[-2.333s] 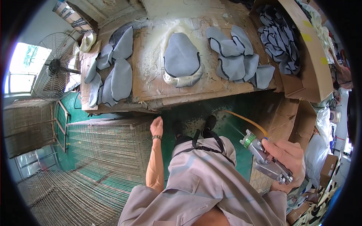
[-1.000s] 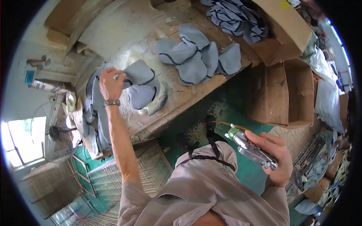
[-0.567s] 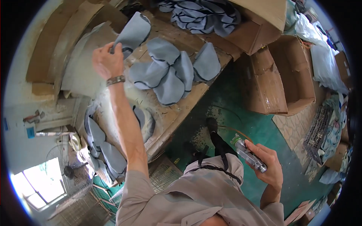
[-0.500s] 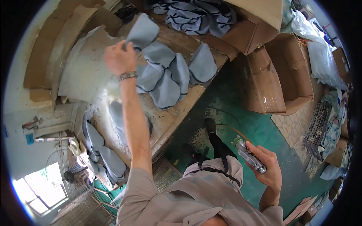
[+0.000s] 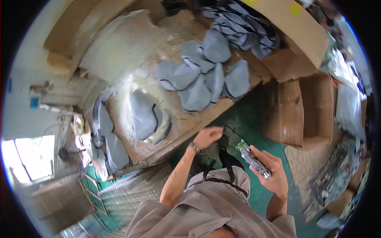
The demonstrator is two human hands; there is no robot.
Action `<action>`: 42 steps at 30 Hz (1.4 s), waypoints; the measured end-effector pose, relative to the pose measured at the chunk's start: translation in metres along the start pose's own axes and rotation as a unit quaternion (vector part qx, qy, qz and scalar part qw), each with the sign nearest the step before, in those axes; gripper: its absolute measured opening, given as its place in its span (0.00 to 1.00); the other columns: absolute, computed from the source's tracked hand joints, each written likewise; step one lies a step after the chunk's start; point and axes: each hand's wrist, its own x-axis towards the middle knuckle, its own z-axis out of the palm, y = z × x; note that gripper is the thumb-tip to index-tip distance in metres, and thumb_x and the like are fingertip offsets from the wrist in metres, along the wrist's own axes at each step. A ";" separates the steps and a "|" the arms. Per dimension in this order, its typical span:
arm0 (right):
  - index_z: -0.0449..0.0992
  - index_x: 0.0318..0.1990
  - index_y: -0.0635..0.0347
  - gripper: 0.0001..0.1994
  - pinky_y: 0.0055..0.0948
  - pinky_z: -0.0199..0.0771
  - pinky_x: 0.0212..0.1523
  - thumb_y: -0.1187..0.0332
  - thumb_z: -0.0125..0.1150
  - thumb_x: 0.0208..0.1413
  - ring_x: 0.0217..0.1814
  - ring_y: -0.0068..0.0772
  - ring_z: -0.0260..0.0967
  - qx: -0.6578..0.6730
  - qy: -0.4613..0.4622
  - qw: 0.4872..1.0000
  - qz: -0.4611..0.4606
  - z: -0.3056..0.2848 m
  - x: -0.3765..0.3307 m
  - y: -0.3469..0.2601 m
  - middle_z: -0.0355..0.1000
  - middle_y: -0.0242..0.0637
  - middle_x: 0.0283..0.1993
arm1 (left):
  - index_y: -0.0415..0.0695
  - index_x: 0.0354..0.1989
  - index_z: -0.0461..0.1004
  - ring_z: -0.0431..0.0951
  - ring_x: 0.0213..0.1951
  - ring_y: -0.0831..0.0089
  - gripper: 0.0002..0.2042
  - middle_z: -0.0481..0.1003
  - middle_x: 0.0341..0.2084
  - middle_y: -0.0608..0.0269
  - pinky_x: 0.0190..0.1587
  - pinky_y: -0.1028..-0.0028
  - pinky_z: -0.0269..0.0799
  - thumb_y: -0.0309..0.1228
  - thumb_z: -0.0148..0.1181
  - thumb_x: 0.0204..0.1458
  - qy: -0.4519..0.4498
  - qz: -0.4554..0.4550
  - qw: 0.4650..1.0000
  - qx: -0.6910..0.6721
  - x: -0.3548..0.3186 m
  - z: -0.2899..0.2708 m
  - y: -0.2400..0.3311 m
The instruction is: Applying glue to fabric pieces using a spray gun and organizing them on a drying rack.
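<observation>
Gripping a metal spray gun in closed fingers, the right hand is held at waist height, nozzle tilted up and away from the body, probably to keep it off the clothing. The left hand is seen empty, fingers loosely curled, just off the near edge of the worktop and touching nothing. On the worktop, one grey fabric piece is laid alone inside a pale, overspray-ringed patch, apparently where pieces are coated. Further along, an overlapping cluster of grey pieces is spread out, and more are hung over the left end. Open cardboard boxes are stood on the green floor beside the worktop.
</observation>
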 end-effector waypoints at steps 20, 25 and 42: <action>0.60 0.74 0.63 0.41 0.39 0.72 0.60 0.74 0.72 0.50 0.57 0.58 0.73 -0.075 -0.340 0.931 -0.108 0.239 0.042 -0.101 0.73 0.56 0.58 | 0.47 0.57 0.79 0.83 0.38 0.73 0.18 0.83 0.40 0.66 0.39 0.68 0.79 0.39 0.64 0.61 0.479 -0.477 0.634 -0.375 -0.488 0.096 -0.253; 0.56 0.76 0.63 0.41 0.31 0.73 0.55 0.74 0.68 0.54 0.49 0.38 0.76 -0.091 -0.346 0.925 -0.131 0.327 0.043 -0.133 0.75 0.51 0.55 | 0.48 0.56 0.80 0.81 0.31 0.72 0.16 0.81 0.32 0.69 0.33 0.68 0.77 0.37 0.65 0.61 0.488 -0.471 0.587 -0.442 -0.538 0.121 -0.286; 0.59 0.74 0.64 0.37 0.40 0.80 0.43 0.71 0.66 0.56 0.42 0.44 0.77 -0.013 -0.150 0.959 -0.238 0.629 0.234 -0.193 0.77 0.45 0.46 | 0.44 0.62 0.75 0.84 0.39 0.72 0.21 0.83 0.43 0.62 0.37 0.71 0.82 0.34 0.66 0.61 0.700 -0.373 0.419 -0.442 -0.659 0.113 -0.226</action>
